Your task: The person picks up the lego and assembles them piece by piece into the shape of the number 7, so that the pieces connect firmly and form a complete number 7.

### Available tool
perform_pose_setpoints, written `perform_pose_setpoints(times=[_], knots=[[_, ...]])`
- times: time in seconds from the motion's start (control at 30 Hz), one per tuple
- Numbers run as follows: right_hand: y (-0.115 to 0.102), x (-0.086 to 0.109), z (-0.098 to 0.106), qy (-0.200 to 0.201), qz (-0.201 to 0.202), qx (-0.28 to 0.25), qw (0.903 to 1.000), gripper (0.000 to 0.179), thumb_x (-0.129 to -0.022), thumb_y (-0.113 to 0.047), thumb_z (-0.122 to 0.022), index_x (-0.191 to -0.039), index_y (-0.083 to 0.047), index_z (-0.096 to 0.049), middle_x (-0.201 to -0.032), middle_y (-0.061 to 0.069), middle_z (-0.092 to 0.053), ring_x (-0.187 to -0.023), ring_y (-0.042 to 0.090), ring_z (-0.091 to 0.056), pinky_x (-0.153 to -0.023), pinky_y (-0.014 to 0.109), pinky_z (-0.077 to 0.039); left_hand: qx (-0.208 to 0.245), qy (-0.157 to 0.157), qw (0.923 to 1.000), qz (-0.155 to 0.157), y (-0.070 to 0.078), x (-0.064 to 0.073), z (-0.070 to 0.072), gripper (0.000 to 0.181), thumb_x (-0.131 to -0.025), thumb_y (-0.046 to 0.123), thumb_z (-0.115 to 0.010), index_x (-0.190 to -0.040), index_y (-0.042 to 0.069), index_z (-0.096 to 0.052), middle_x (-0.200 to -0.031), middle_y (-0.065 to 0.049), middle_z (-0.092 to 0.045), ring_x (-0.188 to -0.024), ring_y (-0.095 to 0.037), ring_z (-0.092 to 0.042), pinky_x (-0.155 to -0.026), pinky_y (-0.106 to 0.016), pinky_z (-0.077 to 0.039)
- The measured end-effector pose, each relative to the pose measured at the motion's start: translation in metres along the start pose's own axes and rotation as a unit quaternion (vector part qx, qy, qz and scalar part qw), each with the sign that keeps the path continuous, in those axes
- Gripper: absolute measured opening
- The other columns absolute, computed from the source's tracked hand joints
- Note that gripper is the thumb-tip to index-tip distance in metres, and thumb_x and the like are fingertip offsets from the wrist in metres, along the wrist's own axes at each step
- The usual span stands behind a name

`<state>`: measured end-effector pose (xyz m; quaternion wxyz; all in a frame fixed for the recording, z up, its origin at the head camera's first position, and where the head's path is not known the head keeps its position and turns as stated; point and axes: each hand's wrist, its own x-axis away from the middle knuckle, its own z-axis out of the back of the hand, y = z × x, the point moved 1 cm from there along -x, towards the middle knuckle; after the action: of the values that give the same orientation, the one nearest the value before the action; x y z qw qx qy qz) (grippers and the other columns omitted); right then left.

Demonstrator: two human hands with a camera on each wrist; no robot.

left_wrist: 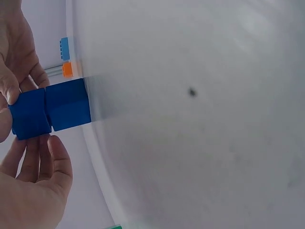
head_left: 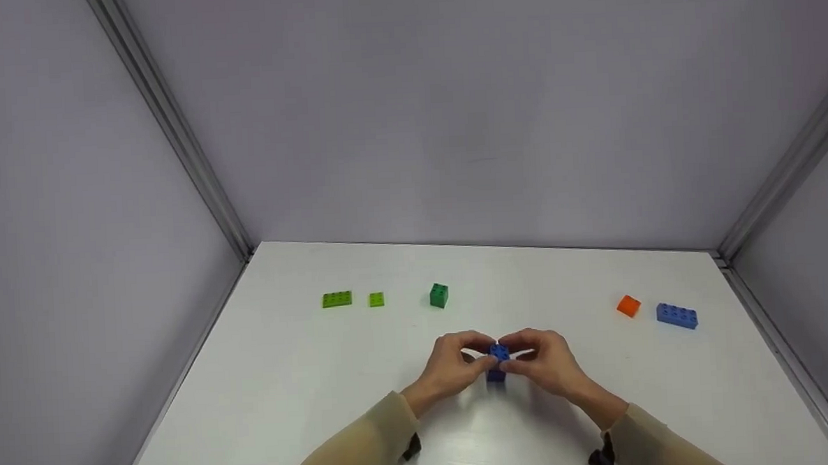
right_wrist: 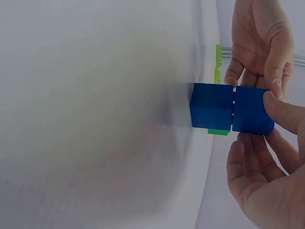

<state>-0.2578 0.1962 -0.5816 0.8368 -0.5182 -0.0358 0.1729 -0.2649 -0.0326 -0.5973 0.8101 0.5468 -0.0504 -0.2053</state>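
Two dark blue building bricks stand one on top of the other on the white table, the lower brick (head_left: pixel 496 376) resting on its surface. Both hands hold the upper brick (head_left: pixel 499 353) from opposite sides. My left hand (head_left: pixel 453 362) pinches it between thumb and fingers, and my right hand (head_left: pixel 544 359) does likewise. In the right wrist view a thin gap shows between the upper brick (right_wrist: pixel 252 109) and the lower brick (right_wrist: pixel 212 106). The left wrist view shows the upper brick (left_wrist: pixel 31 113) slightly tilted against the lower one (left_wrist: pixel 69 104).
Toward the back left lie a long lime-green brick (head_left: pixel 337 299) and a small lime-green one (head_left: pixel 376 300). A green brick (head_left: pixel 439 296) sits beyond the hands. On the right are an orange brick (head_left: pixel 628 305) and a lighter blue long brick (head_left: pixel 677 316). Grey walls enclose the table.
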Motion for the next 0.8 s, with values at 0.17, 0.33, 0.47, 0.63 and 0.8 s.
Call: perform_pose_setpoints(times=[0.17, 0.33, 0.47, 0.63, 0.8], knots=[[0.002, -0.002, 0.001, -0.002, 0.014, -0.004, 0.9999, 0.033, -0.091, -0.008, -0.093, -0.123, -0.007, -0.086, -0.118, 0.013, -0.083, -0.110, 0.034, -0.081, -0.094, 0.039, -0.070, 0.006, -0.009, 0.9999, 0.002, -0.002, -0.001, 0.000, 0.020, -0.104, 0.019, -0.080, -0.124, 0.016, -0.081, -0.121, 0.001, -0.085, -0.112, -0.005, -0.076, -0.088, -0.022, -0.063], [0.003, -0.003, 0.000, -0.007, 0.018, 0.011, 0.9998, 0.035, -0.091, -0.008, -0.094, -0.125, -0.006, -0.086, -0.114, 0.011, -0.084, -0.108, 0.032, -0.081, -0.093, 0.039, -0.070, 0.003, -0.013, 0.9999, 0.009, -0.003, 0.001, 0.000, 0.018, -0.104, 0.017, -0.079, -0.123, 0.016, -0.079, -0.120, 0.001, -0.084, -0.114, -0.008, -0.076, -0.087, -0.022, -0.063], [0.001, -0.007, 0.001, -0.024, 0.032, 0.050, 0.9979, 0.034, -0.091, -0.012, -0.094, -0.124, -0.007, -0.086, -0.113, 0.008, -0.085, -0.106, 0.028, -0.080, -0.094, 0.047, -0.070, -0.005, -0.018, 0.9995, 0.025, -0.002, 0.002, 0.001, 0.017, -0.105, 0.018, -0.080, -0.121, 0.018, -0.079, -0.119, 0.003, -0.083, -0.113, -0.008, -0.075, -0.088, -0.022, -0.062], [-0.001, -0.011, 0.004, -0.035, 0.048, 0.070, 0.9957, 0.030, -0.091, -0.016, -0.095, -0.120, -0.008, -0.088, -0.108, 0.005, -0.086, -0.102, 0.023, -0.079, -0.094, 0.052, -0.070, 0.001, -0.020, 0.9994, 0.029, 0.001, 0.000, 0.001, 0.015, -0.104, 0.018, -0.080, -0.119, 0.018, -0.080, -0.117, 0.003, -0.084, -0.111, -0.006, -0.075, -0.088, -0.022, -0.062], [-0.002, -0.015, 0.007, -0.029, 0.047, 0.065, 0.9964, 0.030, -0.090, -0.016, -0.096, -0.118, -0.008, -0.089, -0.102, 0.004, -0.085, -0.096, 0.020, -0.078, -0.088, 0.034, -0.069, 0.006, -0.018, 0.9995, 0.025, 0.003, -0.004, 0.005, 0.016, -0.103, 0.017, -0.082, -0.119, 0.016, -0.082, -0.116, 0.000, -0.085, -0.109, -0.006, -0.076, -0.086, -0.020, -0.062]])
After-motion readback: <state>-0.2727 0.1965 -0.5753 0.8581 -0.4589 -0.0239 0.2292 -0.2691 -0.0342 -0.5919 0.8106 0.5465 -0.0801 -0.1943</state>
